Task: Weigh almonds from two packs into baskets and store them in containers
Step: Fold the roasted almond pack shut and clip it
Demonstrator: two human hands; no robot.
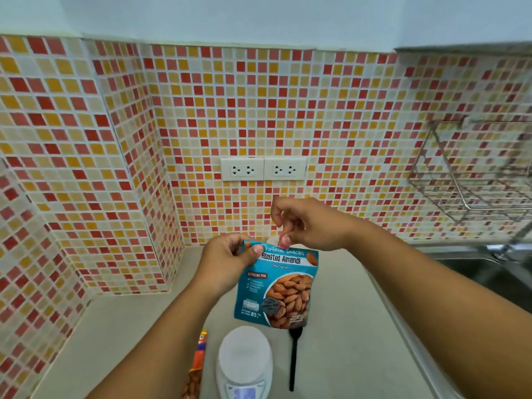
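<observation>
I hold a blue pack of roasted almonds (277,286) upright in the air above the counter. My left hand (227,259) pinches its top left corner between thumb and fingers. My right hand (305,223) pinches the pack's top edge near the middle, fingers curled, with a small torn bit of the top lifted. A white kitchen scale (244,361) stands on the counter just below the pack. A second, orange almond pack (197,367) lies to the left of the scale, partly hidden by my left forearm.
A black plastic spoon (293,355) lies right of the scale. The beige counter (345,326) runs into a tiled corner at the left. A steel sink (483,269) lies to the right, a wire rack (472,180) hangs above it, and wall sockets (263,169) sit ahead.
</observation>
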